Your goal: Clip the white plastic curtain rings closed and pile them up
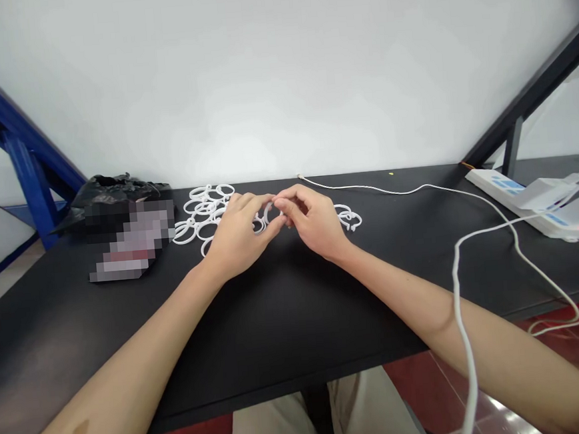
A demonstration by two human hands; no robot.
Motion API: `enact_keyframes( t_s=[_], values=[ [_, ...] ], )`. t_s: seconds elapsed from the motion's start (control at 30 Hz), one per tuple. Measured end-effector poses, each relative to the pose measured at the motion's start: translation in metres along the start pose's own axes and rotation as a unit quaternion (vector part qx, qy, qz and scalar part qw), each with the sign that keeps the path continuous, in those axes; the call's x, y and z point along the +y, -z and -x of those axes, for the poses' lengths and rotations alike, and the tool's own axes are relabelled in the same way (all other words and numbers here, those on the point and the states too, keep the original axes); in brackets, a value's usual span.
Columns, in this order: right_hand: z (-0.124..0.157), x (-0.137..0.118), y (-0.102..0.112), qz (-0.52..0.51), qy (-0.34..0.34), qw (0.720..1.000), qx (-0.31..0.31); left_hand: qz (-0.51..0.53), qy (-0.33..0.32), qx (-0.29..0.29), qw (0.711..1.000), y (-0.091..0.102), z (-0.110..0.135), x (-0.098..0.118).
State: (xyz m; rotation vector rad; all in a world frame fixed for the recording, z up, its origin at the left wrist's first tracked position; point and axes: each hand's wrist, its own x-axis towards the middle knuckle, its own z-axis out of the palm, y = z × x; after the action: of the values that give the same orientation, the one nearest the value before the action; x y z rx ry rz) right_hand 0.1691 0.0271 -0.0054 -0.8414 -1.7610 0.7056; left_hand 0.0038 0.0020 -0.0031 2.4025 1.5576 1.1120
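Note:
Above the black table (288, 331), my left hand (238, 234) and my right hand (314, 222) meet at a white plastic ring (268, 212). Thumb and fingers of the left hand close round the ring's left side, while the right hand pinches its right side. Fingertips cover part of the ring. Just left of and behind the left hand lies a loose group of white rings (185, 233), some overlapping, some with small eyelets. Beyond the right hand, to its right, are a few more white rings (352, 220) on the table.
A crumpled black plastic bag (112, 194) lies at the left, with a blurred-out item in front. White power strip (502, 190) with plugs stands at the right. A white cable (377, 188) crosses the table; another (457, 297) hangs over my right forearm. The wall rises behind.

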Motion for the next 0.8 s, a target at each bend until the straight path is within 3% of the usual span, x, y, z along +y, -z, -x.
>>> enact_keyframes(
  t_s=[0.27,0.37,0.43,0.53,0.6,0.7,0.8],
  values=[
    [0.001,-0.006,0.0,0.047,-0.007,0.999,-0.006,0.002,-0.013,0.001,1.0,0.0,0.0,0.002],
    [0.0,-0.006,0.002,0.146,-0.017,0.989,-0.036,-0.029,0.004,0.017,0.999,-0.001,-0.001,-0.002],
    [-0.004,-0.007,0.009,0.292,-0.033,0.955,-0.049,-0.085,0.059,0.051,0.993,0.0,-0.003,-0.009],
    [-0.011,-0.007,0.03,0.515,-0.115,0.848,-0.05,-0.175,0.188,0.08,0.963,0.008,-0.006,-0.024],
    [-0.015,-0.004,0.045,0.573,-0.185,0.796,-0.059,-0.203,0.242,0.072,0.946,0.015,-0.007,-0.036],
    [-0.017,0.005,0.056,0.59,-0.235,0.767,-0.094,-0.22,0.269,0.052,0.936,0.022,-0.006,-0.051],
    [-0.014,0.01,0.049,0.573,-0.209,0.784,-0.116,-0.225,0.27,0.036,0.935,0.022,-0.005,-0.058]
  ],
)
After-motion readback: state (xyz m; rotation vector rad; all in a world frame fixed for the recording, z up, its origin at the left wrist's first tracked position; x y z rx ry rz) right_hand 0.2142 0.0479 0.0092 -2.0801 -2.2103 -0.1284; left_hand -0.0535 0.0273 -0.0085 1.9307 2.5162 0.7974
